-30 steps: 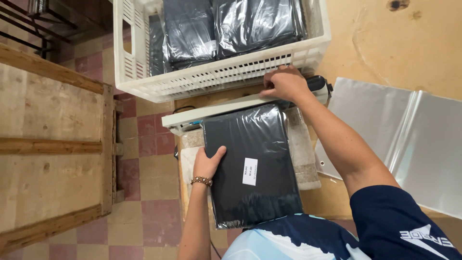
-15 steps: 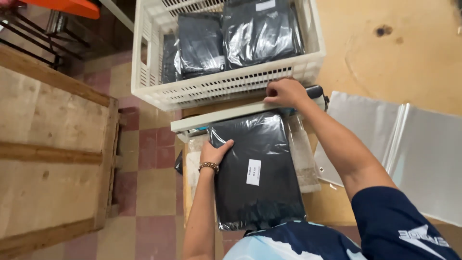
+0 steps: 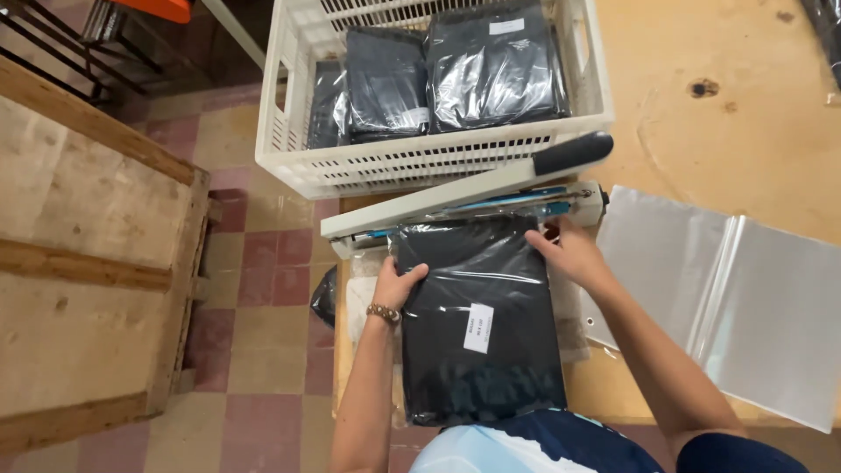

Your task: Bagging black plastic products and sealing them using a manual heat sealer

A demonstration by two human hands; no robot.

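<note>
Wooden table (image 3: pixel 753 131), crate (image 3: pixel 420 166) at 12 o'clock. Left hand (image 3: pixel 396 285) clasping black bagged garment (image 3: pixel 477 324) at its 9 o'clock edge; right hand (image 3: pixel 569 254) flat at 2 o'clock corner, fingers loose, beside heat sealer (image 3: pixel 464 197). Garment at table's centre, under sealer.

A tan wooden table (image 3: pixel 745 114) carries a white slatted crate (image 3: pixel 420 162) at its far left, with a heat sealer (image 3: pixel 464 206) just nearer. A bagged black garment (image 3: pixel 477 324) lies at the near edge, seemingly on a pale cloth (image 3: pixel 361 302), and clear plastic bags (image 3: pixel 727 298) lie to the right
</note>
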